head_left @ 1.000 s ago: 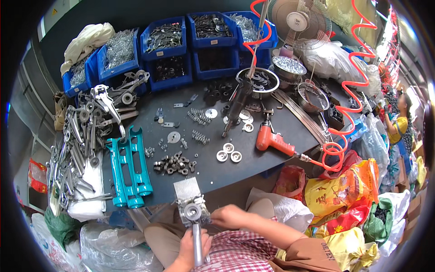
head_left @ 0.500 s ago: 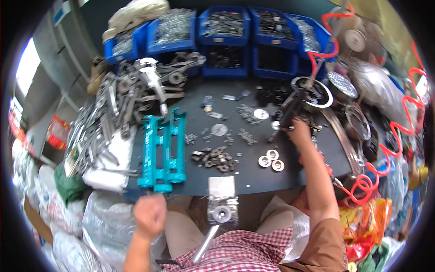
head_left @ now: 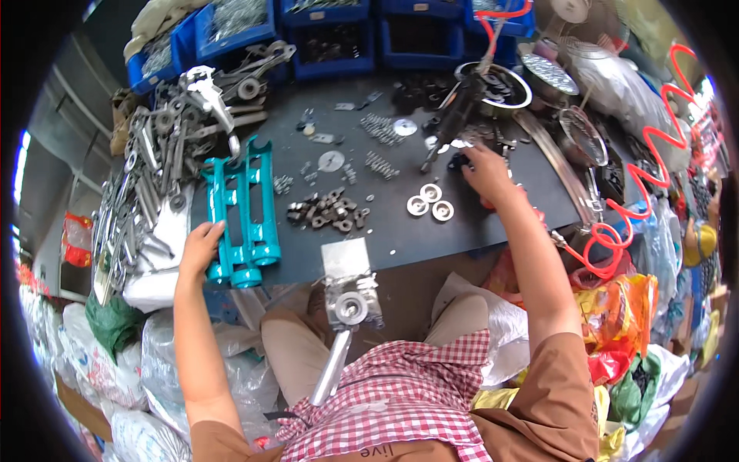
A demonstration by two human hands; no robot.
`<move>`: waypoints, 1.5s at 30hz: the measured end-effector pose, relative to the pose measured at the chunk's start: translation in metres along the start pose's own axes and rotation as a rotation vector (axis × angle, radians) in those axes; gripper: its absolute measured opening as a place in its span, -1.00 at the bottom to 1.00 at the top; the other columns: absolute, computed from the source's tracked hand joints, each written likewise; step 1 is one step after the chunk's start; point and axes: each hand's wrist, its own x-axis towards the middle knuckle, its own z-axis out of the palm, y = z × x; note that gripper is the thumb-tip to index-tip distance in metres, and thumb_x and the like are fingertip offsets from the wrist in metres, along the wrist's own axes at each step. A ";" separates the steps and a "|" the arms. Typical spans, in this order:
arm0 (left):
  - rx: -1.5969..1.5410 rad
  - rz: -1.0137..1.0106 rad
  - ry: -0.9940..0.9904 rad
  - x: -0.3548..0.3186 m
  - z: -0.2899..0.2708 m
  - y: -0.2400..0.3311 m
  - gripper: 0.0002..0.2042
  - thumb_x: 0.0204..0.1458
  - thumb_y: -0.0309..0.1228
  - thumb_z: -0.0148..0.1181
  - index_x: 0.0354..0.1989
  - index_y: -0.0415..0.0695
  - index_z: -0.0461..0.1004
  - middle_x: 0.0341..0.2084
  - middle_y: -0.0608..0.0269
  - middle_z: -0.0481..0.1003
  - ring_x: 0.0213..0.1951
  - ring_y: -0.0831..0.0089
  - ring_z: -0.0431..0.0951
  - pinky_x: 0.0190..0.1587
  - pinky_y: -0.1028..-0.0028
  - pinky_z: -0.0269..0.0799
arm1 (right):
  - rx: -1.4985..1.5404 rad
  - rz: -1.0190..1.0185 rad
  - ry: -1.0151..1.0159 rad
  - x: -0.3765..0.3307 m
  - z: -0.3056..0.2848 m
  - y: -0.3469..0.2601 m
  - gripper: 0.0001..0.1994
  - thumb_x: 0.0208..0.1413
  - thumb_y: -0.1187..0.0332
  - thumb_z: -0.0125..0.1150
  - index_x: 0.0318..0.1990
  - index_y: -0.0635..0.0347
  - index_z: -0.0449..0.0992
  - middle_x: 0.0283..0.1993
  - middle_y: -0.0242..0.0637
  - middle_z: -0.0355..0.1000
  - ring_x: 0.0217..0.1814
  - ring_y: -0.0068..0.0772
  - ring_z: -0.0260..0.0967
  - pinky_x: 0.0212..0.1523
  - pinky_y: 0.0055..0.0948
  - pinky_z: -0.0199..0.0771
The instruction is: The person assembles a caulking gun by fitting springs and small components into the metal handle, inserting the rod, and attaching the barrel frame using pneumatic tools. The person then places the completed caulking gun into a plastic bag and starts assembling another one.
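Two hands work over the dark table (head_left: 477, 223): left of its nut pile (head_left: 327, 212) the left hand (head_left: 202, 245) rests half-open on teal castings (head_left: 242, 208), while right of it the right hand (head_left: 485, 171) curls around a red-handled tool (head_left: 462, 160), barely visible.

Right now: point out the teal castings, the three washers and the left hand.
teal castings (head_left: 248, 202), head view, middle of the long bodies.
three washers (head_left: 430, 192), head view, face of the top washer.
left hand (head_left: 200, 245), head view, back of the hand.
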 end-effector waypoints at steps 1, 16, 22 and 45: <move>-0.042 -0.021 -0.032 0.001 0.002 0.003 -0.82 0.03 -0.25 0.05 -0.39 -0.11 0.41 -0.68 0.51 0.28 -0.64 0.74 0.24 -0.60 0.68 0.13 | -0.001 0.010 -0.005 -0.001 0.001 0.001 -0.71 -0.14 0.36 0.15 -0.20 0.20 0.42 -0.21 -0.08 0.37 -0.17 -0.04 0.34 -0.16 -0.20 0.36; -0.804 0.077 0.465 -0.105 -0.048 -0.067 -0.82 0.12 -0.28 -0.14 -0.37 -0.12 0.25 -0.73 0.48 0.14 -0.73 0.61 0.15 -0.68 0.50 0.09 | -0.118 0.024 0.585 0.066 -0.060 0.066 -0.78 -0.16 0.40 0.19 -0.27 0.15 0.47 -0.26 -0.24 0.39 -0.15 -0.16 0.33 -0.15 -0.25 0.33; -1.227 0.170 -0.300 -0.155 -0.010 -0.086 -0.78 0.14 -0.24 -0.25 -0.30 -0.12 0.23 -0.76 0.44 0.05 -0.79 0.58 0.02 -0.74 0.49 -0.05 | -0.156 0.317 0.068 0.137 -0.023 0.112 -0.43 -0.28 0.06 0.34 -0.06 0.08 0.39 -0.10 -0.10 0.37 -0.04 -0.06 0.31 -0.05 -0.21 0.32; -1.513 0.223 -0.329 -0.202 0.038 -0.057 -0.70 0.14 -0.21 -0.13 -0.20 -0.25 0.20 -0.78 0.37 0.06 -0.75 0.59 0.04 -0.72 0.56 -0.04 | 0.244 0.129 0.439 0.066 -0.069 0.042 -0.80 0.01 0.33 0.07 -0.34 0.31 0.45 -0.43 -0.03 0.43 -0.56 -0.19 0.40 -0.50 -0.33 0.34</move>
